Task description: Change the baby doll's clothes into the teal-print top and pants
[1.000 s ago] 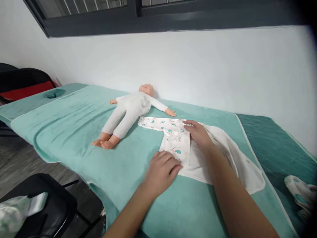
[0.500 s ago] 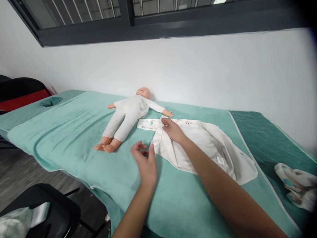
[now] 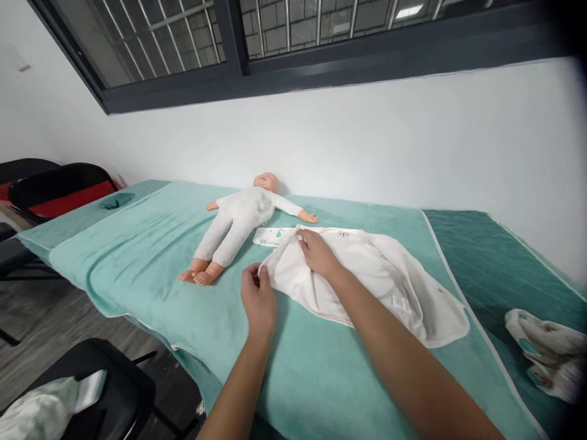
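A white baby garment lies spread inside up on the green sheet, one printed sleeve sticking out to the left. My left hand pinches the garment's near left corner and holds it pulled out. Near the base of that sleeve, my right hand has its fingers closed on the garment's upper edge. A baby doll in a white bodysuit lies on its back just beyond, arms spread, its feet towards the left front. Neither hand touches the doll.
The green sheet covers a massage-type bed along the white wall, below a barred window. Folded printed cloth lies at the right. A black chair with a cloth and a white pack stands at the front left; more chairs stand behind.
My left hand has closed on the garment's corner and drawn it out to the left. My right hand stays at the upper edge. The view has tilted up slightly.
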Action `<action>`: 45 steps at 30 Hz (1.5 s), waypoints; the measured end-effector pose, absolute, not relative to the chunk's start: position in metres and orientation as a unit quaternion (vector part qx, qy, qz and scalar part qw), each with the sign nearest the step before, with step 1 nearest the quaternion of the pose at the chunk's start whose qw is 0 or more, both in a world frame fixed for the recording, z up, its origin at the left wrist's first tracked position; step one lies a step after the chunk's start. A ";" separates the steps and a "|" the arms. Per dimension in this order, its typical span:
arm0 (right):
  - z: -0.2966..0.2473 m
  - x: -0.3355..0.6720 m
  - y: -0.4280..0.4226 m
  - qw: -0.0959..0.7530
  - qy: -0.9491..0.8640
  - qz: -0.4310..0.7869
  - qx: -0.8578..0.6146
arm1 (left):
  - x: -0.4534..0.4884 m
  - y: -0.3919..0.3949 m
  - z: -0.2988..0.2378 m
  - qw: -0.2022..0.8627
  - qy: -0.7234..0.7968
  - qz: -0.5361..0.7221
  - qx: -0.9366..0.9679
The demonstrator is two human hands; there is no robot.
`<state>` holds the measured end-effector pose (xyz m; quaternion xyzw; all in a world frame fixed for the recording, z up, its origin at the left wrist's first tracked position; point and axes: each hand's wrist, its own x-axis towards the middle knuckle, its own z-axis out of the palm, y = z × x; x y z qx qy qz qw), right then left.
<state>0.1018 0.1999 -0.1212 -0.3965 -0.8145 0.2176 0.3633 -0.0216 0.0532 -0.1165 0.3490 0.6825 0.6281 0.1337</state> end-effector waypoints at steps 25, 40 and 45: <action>-0.087 0.134 0.181 0.330 -0.822 0.212 -0.413 | 0.001 0.036 -0.115 -0.012 0.565 0.374 0.736; -0.100 0.364 0.177 0.190 -0.709 0.128 -0.667 | 0.046 0.049 -0.095 0.102 0.579 0.403 0.701; -0.095 0.334 0.168 0.223 -0.715 0.123 -0.651 | 0.110 0.096 -0.080 0.447 0.517 0.483 0.547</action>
